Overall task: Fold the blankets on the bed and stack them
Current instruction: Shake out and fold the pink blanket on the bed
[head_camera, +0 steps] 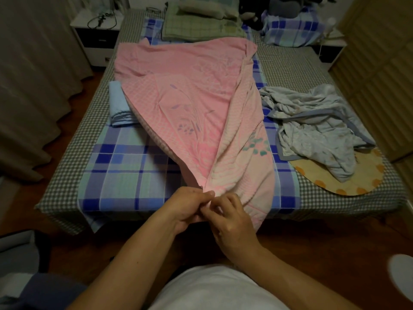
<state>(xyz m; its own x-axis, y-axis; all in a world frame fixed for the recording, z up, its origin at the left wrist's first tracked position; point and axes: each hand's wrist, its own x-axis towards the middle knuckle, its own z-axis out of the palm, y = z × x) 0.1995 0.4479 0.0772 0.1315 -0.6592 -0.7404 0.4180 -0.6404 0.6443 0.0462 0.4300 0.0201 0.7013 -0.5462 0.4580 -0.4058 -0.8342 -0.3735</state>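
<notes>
A large pink blanket (187,90) with a flower pattern lies spread over the middle of the bed (125,166), narrowing to a bunched corner at the near edge. My left hand (190,206) and my right hand (230,218) meet at that corner, and both pinch the pink cloth between fingers and thumb. A folded light blue blanket (118,106) sits on the left, partly under the pink one. A crumpled pale grey-blue blanket (317,126) lies on the right side of the bed.
A folded green checked blanket (199,25) with a pillow on it lies at the head of the bed, next to a plaid pillow (292,30) and a plush toy. A yellow dotted mat (348,175) is under the crumpled blanket. A nightstand (98,34) and curtains stand left.
</notes>
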